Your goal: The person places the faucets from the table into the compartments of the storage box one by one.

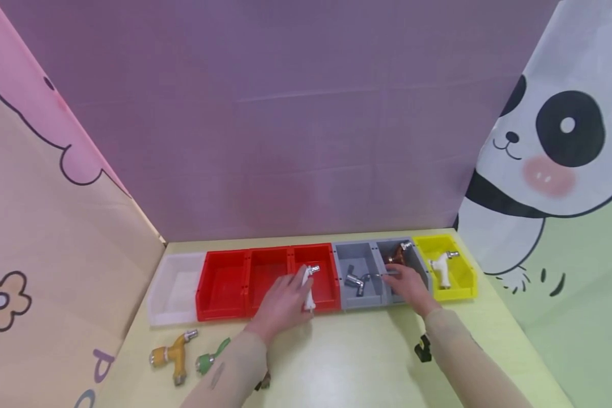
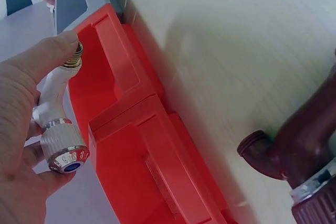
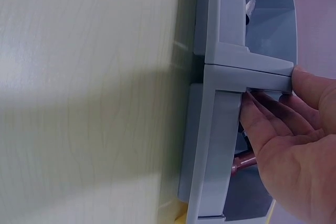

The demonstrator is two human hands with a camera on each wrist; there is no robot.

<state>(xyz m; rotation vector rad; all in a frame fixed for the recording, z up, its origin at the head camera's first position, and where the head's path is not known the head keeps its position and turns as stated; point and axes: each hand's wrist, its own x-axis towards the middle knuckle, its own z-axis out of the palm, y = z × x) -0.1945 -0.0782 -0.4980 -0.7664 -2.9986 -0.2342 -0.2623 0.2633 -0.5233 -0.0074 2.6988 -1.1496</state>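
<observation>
My left hand (image 1: 284,299) grips a white faucet (image 2: 55,95) over the rightmost red bin (image 1: 326,258). In the left wrist view its brass threaded end lies by the thumb, and its ribbed knob with a blue dot rests among the fingers. My right hand (image 1: 407,283) pinches the divider wall (image 3: 252,77) between the two grey bins, thumb on one side and fingers on the other. A silver-grey faucet (image 1: 356,280) lies in the left grey bin. A reddish-brown faucet (image 1: 399,254) lies in the right grey bin, partly behind the right hand.
The bin row runs from a white bin (image 1: 175,280) to a yellow bin (image 1: 464,292) containing another white faucet (image 1: 442,267). In front lie a yellow faucet (image 1: 175,355), a green faucet (image 1: 206,361), a dark red faucet (image 2: 310,129) and a black piece (image 1: 423,348). Cloth walls surround the table.
</observation>
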